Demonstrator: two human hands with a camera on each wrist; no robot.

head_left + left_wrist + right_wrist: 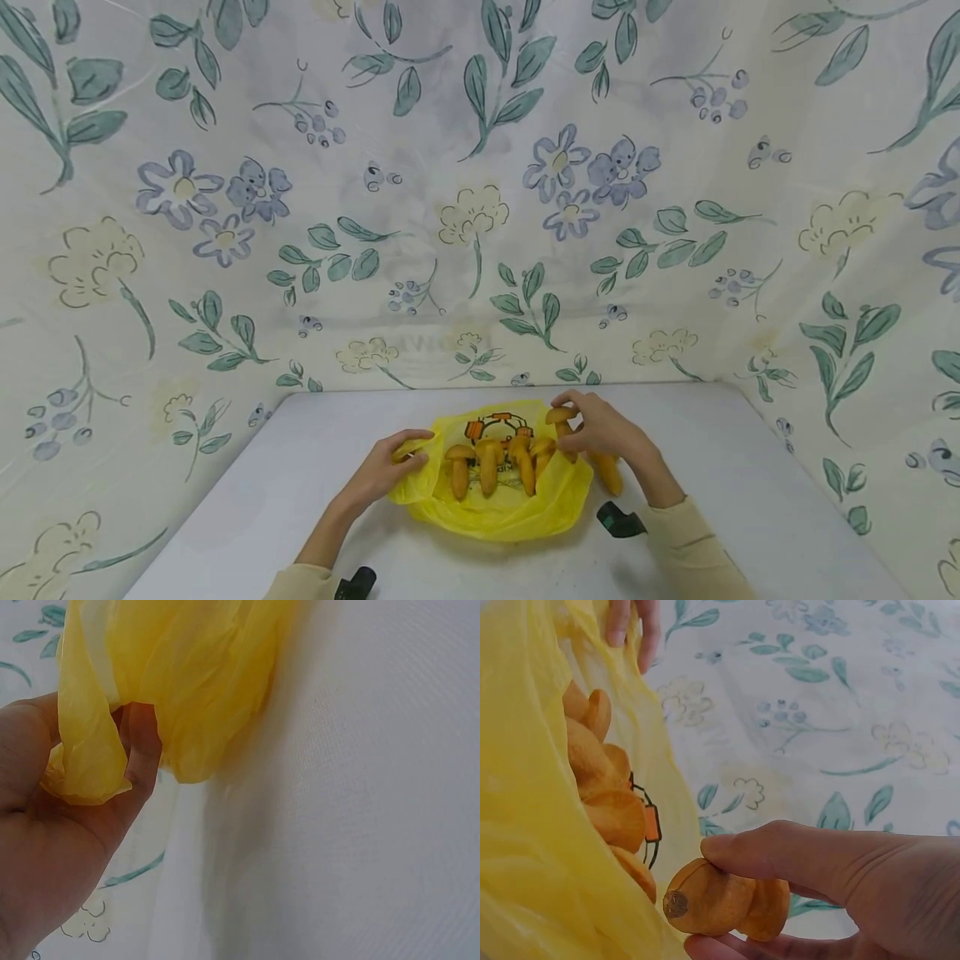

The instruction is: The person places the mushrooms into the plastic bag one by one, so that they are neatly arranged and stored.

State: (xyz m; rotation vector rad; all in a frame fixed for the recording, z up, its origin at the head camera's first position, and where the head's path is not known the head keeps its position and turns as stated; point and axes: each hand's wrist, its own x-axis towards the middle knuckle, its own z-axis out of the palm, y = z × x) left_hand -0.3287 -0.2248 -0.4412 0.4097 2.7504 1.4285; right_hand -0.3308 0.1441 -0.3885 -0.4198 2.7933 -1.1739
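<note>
A yellow plastic bag (498, 518) with a black and orange print lies spread on the table, its mouth open. Several orange-brown mushrooms (489, 471) sit side by side in it. My left hand (378, 473) grips the bag's left edge, and in the left wrist view a fold of yellow film (94, 754) runs between thumb and fingers. At the bag's right edge, my right hand (603, 429) pinches one mushroom (712, 900) between thumb and fingers, its stem end toward the wrist camera. Another mushroom (609, 475) lies outside the bag, below the right wrist and partly hidden by it.
The white table (247, 508) runs back to a hanging cloth (420, 250) printed with leaves and flowers, which also closes off both sides. Dark wrist-worn devices (621, 521) show near both sleeves.
</note>
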